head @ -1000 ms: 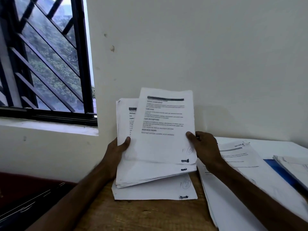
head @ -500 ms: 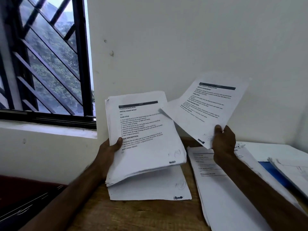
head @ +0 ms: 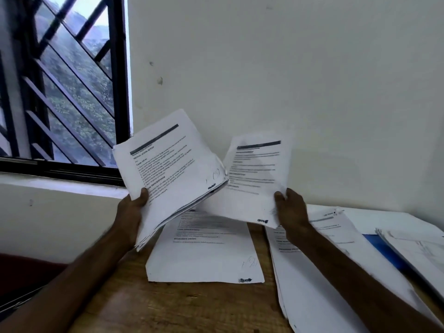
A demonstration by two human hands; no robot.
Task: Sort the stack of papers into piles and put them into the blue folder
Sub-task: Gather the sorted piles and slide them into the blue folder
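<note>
My left hand (head: 131,212) grips a thick stack of printed papers (head: 173,174) by its lower left edge, tilted up above the table. My right hand (head: 292,212) pinches a single printed sheet (head: 252,181) at its lower right corner, held just right of the stack and above the table. Below them a pile of papers (head: 204,255) lies flat on the wooden table (head: 180,308). A second, larger pile (head: 319,272) lies under my right forearm. A strip of the blue folder (head: 386,253) shows at the right, mostly covered by papers.
More loose sheets (head: 418,255) lie over the folder at the right edge. The white wall (head: 288,80) stands close behind the table. A barred window (head: 64,92) with a sill is at the left, and a dark red seat (head: 28,270) sits below left.
My right hand has brought the single sheet down and leftwards, closer to the stack. My left hand has lifted and tilted the stack, uncovering the flat pile beneath it.
</note>
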